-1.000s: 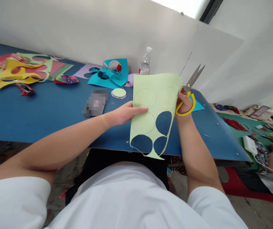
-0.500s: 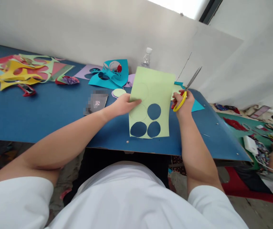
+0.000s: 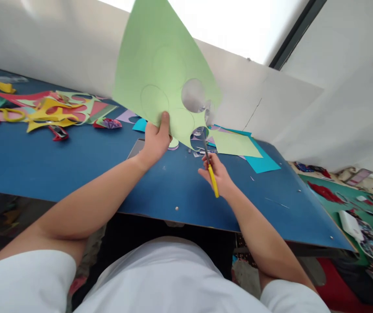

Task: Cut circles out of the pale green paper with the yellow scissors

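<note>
Green sheet raised, scissors at its lower edge.

Held aloft in the upper centre of the frame: one thin, matte, light-green paper sheet (image 3: 160,65), pencilled with faint circles, pierced by one full round hole and scalloped along the lower right edge. Pinched at its bottom by the left hand (image 3: 155,141), thumb on the front face, fingers behind. Just below, centre frame: right hand (image 3: 217,176) wrapped around one pair of scissors (image 3: 208,163), yellow plastic handle, slim metal blades pointing up to the sheet's cut edge; blades open or closed, cannot tell. Underneath: smooth blue table (image 3: 75,161). Upper left: tangled heap of yellow, red and green paper offcuts (image 3: 49,111). Centre right: two flat sheets, pale green over teal (image 3: 238,148).
</note>
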Tool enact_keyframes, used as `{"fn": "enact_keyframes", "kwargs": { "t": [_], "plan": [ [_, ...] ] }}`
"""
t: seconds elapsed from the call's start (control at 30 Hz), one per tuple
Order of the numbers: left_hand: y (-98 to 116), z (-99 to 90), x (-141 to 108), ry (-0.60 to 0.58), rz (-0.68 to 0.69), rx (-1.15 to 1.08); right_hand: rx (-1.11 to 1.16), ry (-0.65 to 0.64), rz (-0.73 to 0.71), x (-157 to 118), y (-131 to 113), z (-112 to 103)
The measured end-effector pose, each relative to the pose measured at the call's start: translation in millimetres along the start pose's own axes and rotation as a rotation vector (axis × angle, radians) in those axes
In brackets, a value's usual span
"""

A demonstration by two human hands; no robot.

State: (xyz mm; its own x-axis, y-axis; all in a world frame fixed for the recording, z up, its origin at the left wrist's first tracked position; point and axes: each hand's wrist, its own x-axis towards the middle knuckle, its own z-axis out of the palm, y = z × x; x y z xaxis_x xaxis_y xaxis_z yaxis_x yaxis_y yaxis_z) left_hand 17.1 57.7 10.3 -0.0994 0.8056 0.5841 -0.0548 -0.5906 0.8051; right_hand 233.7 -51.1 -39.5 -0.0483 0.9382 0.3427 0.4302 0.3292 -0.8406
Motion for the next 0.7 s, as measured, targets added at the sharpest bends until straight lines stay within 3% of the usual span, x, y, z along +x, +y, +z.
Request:
{"fn": "enact_keyframes", "kwargs": {
  "t": [0.23, 0.47, 0.7],
  "plan": [
    [5.2, 4.6, -6.9, -0.018, 0.121, -0.017, -0.024, -0.091, 0.075, 2.4, 0.9, 10.5],
    [17.1, 8.4, -37.1, -0.239, 0.139, 0.169, 0.020, -0.037, 0.056, 0.7, -9.6, 11.9],
    [15.1, 10.1, -50.1, -0.448, -0.014, 0.252, 0.002, -0.037, -0.022, -1.1, -7.5, 7.6]
  ]
}}
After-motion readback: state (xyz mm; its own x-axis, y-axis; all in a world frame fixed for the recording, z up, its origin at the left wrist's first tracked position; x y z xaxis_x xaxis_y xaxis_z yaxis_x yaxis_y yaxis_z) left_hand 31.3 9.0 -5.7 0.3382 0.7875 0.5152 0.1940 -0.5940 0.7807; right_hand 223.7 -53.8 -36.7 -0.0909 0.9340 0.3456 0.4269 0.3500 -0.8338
